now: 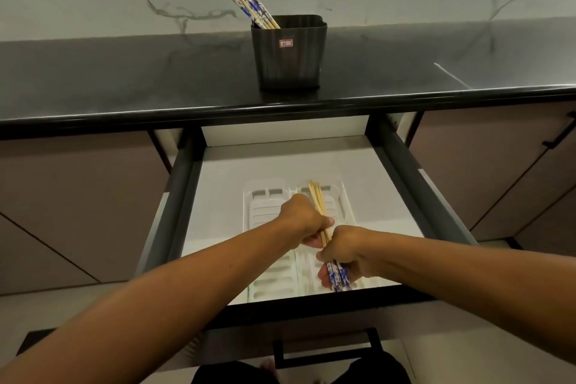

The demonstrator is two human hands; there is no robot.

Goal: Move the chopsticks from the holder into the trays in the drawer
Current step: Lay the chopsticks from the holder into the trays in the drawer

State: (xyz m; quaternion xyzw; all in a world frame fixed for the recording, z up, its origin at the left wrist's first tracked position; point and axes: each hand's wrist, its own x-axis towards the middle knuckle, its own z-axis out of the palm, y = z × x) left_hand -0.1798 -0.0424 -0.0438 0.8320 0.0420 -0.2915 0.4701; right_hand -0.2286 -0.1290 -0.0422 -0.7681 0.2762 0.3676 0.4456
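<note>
- Your chopsticks point(318, 203): pale wood, blue-and-white patterned ends.
- Your left hand point(304, 221) and right hand point(343, 254) both grip the bundle above the right tray point(358, 280).

Home kitchen, marble countertop point(124, 78), cutlery drawer point(280, 162)

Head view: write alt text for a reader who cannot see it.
Both hands, left and right, grip a bundle of bamboo chopsticks with blue-patterned handles over white slotted plastic trays in an open drawer. More chopsticks stand in a dark ribbed holder on the counter.
</note>
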